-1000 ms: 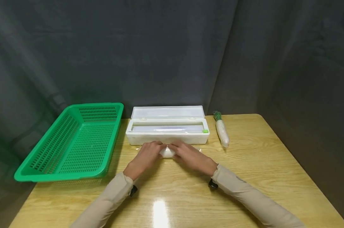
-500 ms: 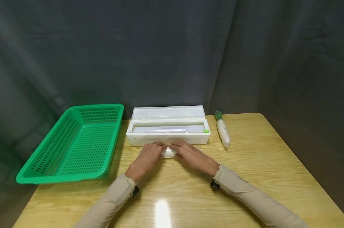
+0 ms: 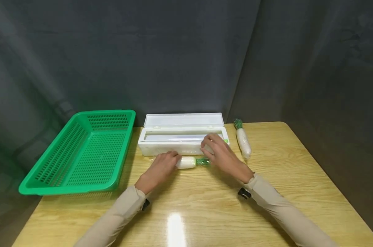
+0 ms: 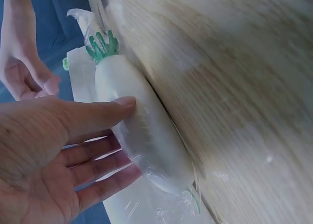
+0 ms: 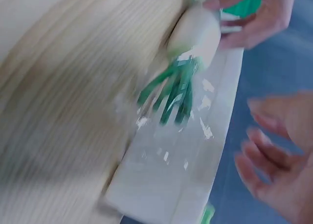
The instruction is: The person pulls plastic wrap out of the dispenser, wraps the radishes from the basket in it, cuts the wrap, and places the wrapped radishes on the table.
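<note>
A white radish [image 3: 186, 162] with green leaf stubs lies on the table in clear film, just in front of a white cling film box [image 3: 174, 149]. My left hand [image 3: 161, 168] holds its tail half; the left wrist view shows the thumb on the radish [image 4: 142, 131] and the fingers along its other side. Loose film [image 4: 161, 207] trails past the tail end. Near the leaf end, my right hand [image 3: 223, 156] is raised in front of the box, fingers bent and holding nothing. The right wrist view shows that hand [image 5: 283, 160] blurred and apart from the leaves [image 5: 171, 92].
The box's lid [image 3: 183, 120] stands raised at the back, showing a roll inside and a green slider [image 3: 226, 141] at its right end. A second radish [image 3: 243, 142] in film lies right of the box. A green basket [image 3: 121, 164] stands on the left.
My right hand has come off the radish and moved right and up, baring the leaf end. The left hand stays in place on the radish.
</note>
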A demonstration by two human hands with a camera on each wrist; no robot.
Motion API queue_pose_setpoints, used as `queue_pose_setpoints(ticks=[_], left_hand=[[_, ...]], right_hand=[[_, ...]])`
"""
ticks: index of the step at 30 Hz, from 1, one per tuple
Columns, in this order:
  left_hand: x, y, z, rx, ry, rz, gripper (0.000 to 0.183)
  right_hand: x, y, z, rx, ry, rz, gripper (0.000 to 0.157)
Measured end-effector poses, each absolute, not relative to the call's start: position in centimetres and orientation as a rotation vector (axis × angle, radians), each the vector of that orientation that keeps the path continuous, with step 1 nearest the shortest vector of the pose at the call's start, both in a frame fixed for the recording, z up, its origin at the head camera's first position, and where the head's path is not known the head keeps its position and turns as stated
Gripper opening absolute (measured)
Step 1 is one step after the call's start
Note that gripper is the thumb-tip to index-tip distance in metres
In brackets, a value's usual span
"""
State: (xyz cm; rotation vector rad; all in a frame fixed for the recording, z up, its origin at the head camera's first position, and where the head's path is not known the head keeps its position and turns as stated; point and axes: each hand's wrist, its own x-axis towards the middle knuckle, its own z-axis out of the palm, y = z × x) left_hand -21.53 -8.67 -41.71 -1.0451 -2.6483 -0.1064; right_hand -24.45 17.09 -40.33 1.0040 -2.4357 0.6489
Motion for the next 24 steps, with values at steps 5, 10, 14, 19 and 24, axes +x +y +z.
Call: queue_pose_setpoints(ticks=[5,10,14,19,24], left_hand=[[-21.5,-8.7,-41.8,-1.056,-2.674,-0.142,0.025],[-21.6,-9.0,-42.1,-1.051,-2.671,-0.217,0.030],[-21.6,-9.1,-42.2,-1.056,-2.624,-0.268,0.031],[-21.3,-8.9,-42.2,-1.053,-2.614,-0.247,0.032],[-21.0,-8.7,-42.2,-1.020,-2.601,-0.178,0.037]], right_hand=[[-24.6,19.7,-40.3,0.617,-2.469,0.789,0.030],[-24.6,21.3,-40.4,0.387,-2.659,0.898,0.057],[-24.6,21.9,-40.5,0.346,-2.749,1.011,0.063],[-24.9,22.2,-40.6,0.346,-2.778,1.087,0.062],[-25.3,22.2,-40.8,0.367,-2.739,1.102,0.035]])
